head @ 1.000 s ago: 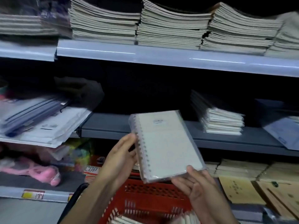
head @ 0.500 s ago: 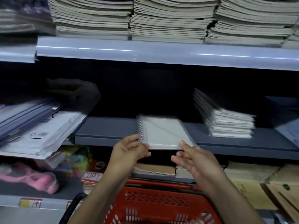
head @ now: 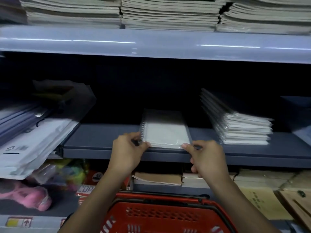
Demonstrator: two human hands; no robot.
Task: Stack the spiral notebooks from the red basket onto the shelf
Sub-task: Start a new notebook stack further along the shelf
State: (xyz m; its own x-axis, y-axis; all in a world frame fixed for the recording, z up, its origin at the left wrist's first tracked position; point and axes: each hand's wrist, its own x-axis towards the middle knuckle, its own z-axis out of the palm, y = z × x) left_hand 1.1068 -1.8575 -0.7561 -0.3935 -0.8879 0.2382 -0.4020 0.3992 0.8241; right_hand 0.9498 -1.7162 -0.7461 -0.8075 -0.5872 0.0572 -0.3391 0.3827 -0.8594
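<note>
Now that the plastic-wrapped white spiral notebook [head: 165, 132] has gone from mid-air to flat on the grey metal shelf [head: 104, 142], you pinch its near corners with left hand [head: 127, 152] and right hand [head: 206, 157]; placement nearly done.

The notebook [head: 165, 130] wears glossy clear plastic wrap over a wire spiral; the shelf [head: 101, 140] looks matt grey metal; the basket [head: 161, 216] is perforated red plastic.

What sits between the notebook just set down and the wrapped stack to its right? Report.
Only bare grey shelf separates the spiral notebook from the stack, per the head view.
</note>
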